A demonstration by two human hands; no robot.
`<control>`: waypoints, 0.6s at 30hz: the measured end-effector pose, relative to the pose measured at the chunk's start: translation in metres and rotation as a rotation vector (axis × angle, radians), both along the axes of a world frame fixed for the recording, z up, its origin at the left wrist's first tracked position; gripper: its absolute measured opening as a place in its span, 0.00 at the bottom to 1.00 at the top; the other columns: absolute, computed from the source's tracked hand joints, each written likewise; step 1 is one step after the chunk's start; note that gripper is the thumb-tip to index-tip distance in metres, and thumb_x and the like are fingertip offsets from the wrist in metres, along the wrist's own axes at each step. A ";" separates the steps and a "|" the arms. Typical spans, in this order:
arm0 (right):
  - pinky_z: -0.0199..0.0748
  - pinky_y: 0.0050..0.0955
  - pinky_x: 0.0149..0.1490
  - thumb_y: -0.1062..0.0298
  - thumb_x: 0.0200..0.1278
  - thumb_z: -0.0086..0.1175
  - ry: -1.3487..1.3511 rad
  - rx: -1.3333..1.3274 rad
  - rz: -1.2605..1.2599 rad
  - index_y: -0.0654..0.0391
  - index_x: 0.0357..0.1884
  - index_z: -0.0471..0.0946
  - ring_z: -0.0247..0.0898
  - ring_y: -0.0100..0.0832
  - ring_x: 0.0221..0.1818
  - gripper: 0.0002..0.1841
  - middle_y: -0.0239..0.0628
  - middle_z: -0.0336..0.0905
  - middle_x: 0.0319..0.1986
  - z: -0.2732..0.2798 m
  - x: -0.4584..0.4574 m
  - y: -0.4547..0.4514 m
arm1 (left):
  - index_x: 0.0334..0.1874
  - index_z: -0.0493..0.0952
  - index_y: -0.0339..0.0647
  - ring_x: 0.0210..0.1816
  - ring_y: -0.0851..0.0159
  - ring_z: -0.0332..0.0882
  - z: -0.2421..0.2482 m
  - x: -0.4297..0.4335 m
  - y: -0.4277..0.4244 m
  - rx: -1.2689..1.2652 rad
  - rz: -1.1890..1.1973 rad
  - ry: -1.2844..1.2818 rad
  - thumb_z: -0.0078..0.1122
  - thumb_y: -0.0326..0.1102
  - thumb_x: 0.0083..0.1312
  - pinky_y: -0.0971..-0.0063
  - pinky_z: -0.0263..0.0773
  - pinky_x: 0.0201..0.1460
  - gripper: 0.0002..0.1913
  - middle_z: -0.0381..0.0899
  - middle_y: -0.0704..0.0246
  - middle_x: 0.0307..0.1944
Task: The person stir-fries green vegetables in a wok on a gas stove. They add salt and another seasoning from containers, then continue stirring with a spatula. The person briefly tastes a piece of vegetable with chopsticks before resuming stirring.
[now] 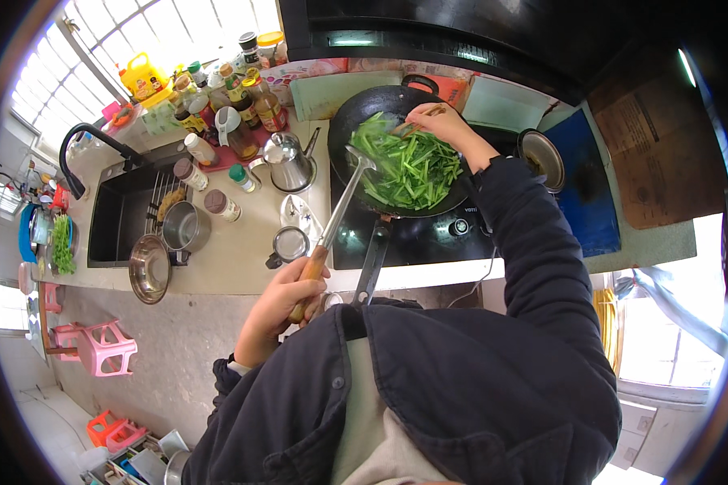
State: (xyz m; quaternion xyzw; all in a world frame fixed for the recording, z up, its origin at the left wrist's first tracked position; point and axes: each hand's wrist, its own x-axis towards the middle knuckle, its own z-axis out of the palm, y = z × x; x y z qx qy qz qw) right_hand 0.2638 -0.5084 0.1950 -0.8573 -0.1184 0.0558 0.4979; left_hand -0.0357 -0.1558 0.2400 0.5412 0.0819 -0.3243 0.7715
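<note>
Chopped green leafy stalks (415, 173) fill much of a dark wok (347, 118) on the stove. Over the wok's far side, my right hand (440, 124) grips a pair of wooden chopsticks (405, 127), their tips among the greens. My left hand (288, 294) is wrapped around the wooden handle of a metal wok spatula (341, 213). The spatula's head rests at or just above the left edge of the greens; contact is unclear. The wok's long handle (373, 260) points towards my body, beside the spatula.
Left of the stove stand a steel kettle (288, 160), a metal cup (290, 244) and several seasoning jars (222, 205). Farther left, a steel pot (185, 225) and bowl (150, 268) sit by the black sink (112, 209). A range hood (437, 36) overhangs the back; a small pan (541, 159) stands right.
</note>
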 end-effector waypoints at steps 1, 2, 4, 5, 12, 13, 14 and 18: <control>0.75 0.25 0.39 0.58 0.63 0.63 0.054 0.053 0.008 0.55 0.38 0.86 0.79 0.23 0.35 0.11 0.28 0.84 0.32 0.006 -0.003 -0.004 | 0.48 0.71 0.34 0.14 0.73 0.67 0.002 0.000 0.002 0.019 0.000 -0.010 0.57 0.30 0.63 0.79 0.60 0.13 0.13 0.69 0.70 0.17; 0.75 0.27 0.38 0.58 0.62 0.64 0.115 0.137 0.088 0.55 0.38 0.86 0.79 0.24 0.34 0.11 0.30 0.84 0.31 0.012 -0.004 -0.008 | 0.48 0.71 0.34 0.14 0.73 0.67 0.004 0.000 0.004 0.043 0.009 -0.014 0.57 0.30 0.63 0.79 0.60 0.13 0.14 0.69 0.70 0.17; 0.75 0.27 0.37 0.59 0.62 0.64 0.052 0.099 -0.068 0.55 0.37 0.86 0.79 0.24 0.34 0.11 0.30 0.84 0.30 0.028 -0.001 -0.022 | 0.48 0.71 0.34 0.13 0.73 0.66 0.006 0.002 0.004 0.039 0.018 -0.033 0.57 0.30 0.63 0.79 0.60 0.13 0.14 0.69 0.70 0.18; 0.75 0.26 0.37 0.59 0.62 0.64 -0.013 0.127 -0.075 0.55 0.37 0.86 0.79 0.23 0.34 0.10 0.30 0.83 0.30 0.031 -0.001 -0.028 | 0.48 0.71 0.33 0.13 0.73 0.66 0.007 0.002 0.004 0.042 0.038 -0.030 0.57 0.31 0.63 0.79 0.61 0.13 0.14 0.69 0.70 0.18; 0.74 0.26 0.43 0.59 0.62 0.62 -0.029 -0.001 -0.160 0.58 0.38 0.85 0.79 0.26 0.35 0.13 0.33 0.84 0.30 0.003 -0.027 -0.028 | 0.48 0.71 0.35 0.13 0.73 0.66 0.005 0.010 -0.003 0.037 -0.013 -0.023 0.57 0.30 0.63 0.79 0.61 0.13 0.13 0.68 0.70 0.18; 0.74 0.25 0.42 0.59 0.62 0.62 0.031 0.047 -0.128 0.58 0.38 0.85 0.78 0.25 0.35 0.12 0.32 0.84 0.30 0.003 -0.034 -0.026 | 0.48 0.71 0.35 0.13 0.73 0.66 0.006 0.012 -0.004 0.032 -0.022 -0.028 0.57 0.30 0.63 0.79 0.61 0.13 0.13 0.68 0.71 0.18; 0.74 0.22 0.41 0.60 0.63 0.62 0.063 0.180 -0.111 0.58 0.38 0.85 0.76 0.22 0.34 0.11 0.30 0.83 0.31 0.006 -0.042 -0.026 | 0.48 0.71 0.34 0.13 0.73 0.66 0.006 0.014 -0.004 0.029 -0.033 -0.033 0.57 0.30 0.63 0.79 0.61 0.13 0.13 0.68 0.71 0.18; 0.75 0.19 0.40 0.63 0.62 0.64 0.104 0.195 -0.053 0.58 0.38 0.84 0.76 0.20 0.33 0.09 0.28 0.83 0.32 0.025 -0.073 -0.034 | 0.48 0.71 0.34 0.13 0.72 0.66 0.004 0.020 -0.010 0.030 -0.049 -0.029 0.57 0.30 0.63 0.78 0.61 0.12 0.13 0.69 0.70 0.19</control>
